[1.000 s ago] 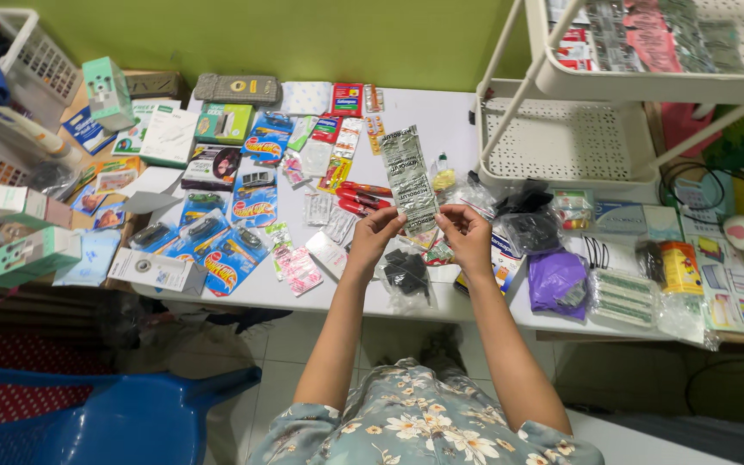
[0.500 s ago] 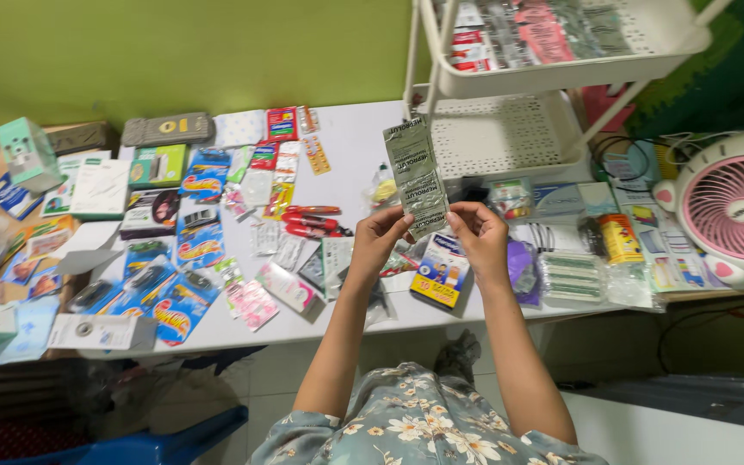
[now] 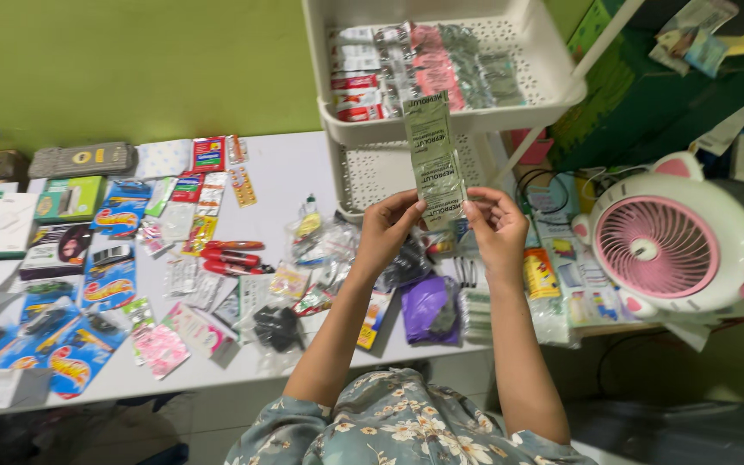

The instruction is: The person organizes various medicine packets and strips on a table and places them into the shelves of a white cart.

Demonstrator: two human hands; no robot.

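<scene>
- Head view, looking down: the left hand (image 3: pixel 387 226) and the right hand (image 3: pixel 494 226) each pinch a lower corner of a long silver foil strip of sachets (image 3: pixel 433 153), which stands nearly upright in the air above the right part of the table (image 3: pixel 294 172), in front of the white tiered rack (image 3: pixel 553 95).
- Both hands are closed on the strip's bottom end, thumb and fingers on either side; the rest of the strip hangs free above them.
- To handle it well, I'd say keep the two pinches level and light, so the foil stays flat and does not crease or tear along its seams, and hold the top clear of the rack's upper tray rim, which it overlaps from here.
- The pink fan (image 3: pixel 660 250) sits just to the right; the elbow on that side has little room.
- Hard to make out: how many sachets the strip has, and whether its top touches the tray or merely passes before it.
- The packets under the wrists, near the purple bag (image 3: pixel 428 310), are partly covered, and the table's left edge is cut off.
</scene>
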